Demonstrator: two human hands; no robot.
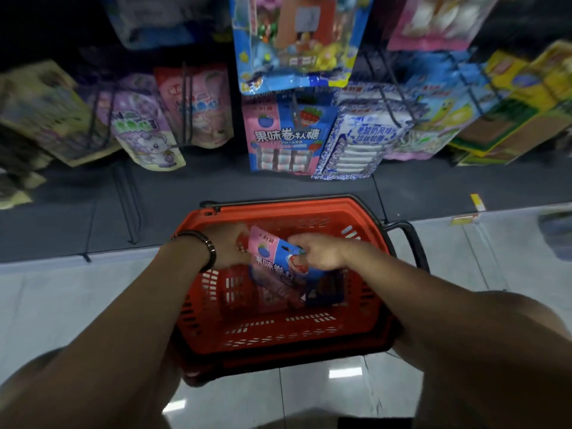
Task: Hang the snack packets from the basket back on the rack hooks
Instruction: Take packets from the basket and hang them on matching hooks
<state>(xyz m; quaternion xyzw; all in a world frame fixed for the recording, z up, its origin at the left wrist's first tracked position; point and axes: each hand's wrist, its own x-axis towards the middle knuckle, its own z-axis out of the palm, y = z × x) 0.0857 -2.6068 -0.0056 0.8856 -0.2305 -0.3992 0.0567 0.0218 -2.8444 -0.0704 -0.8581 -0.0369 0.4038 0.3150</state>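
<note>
**Step in hand: lift one snack packet out of the basket for hanging.**

The left hand [229, 249] meets the left edge of the pink-and-blue snack packet [275, 258]; its fingers are hidden behind the packet, so its grip cannot be told. The packet lies tilted inside the red basket [278, 335], which stands on the floor [62, 305] below the rack. The right hand [322, 252] pinches the packet's upper right part with curled fingers. Recommended procedure: raise the packet by its top edge, face outward, and keep that edge free of fingers so a hook can pass through. Matching packets [284, 140] hang directly above the basket, so their hook [297, 106] is the likely target. Approach it level and slide the packet fully back.
</note>
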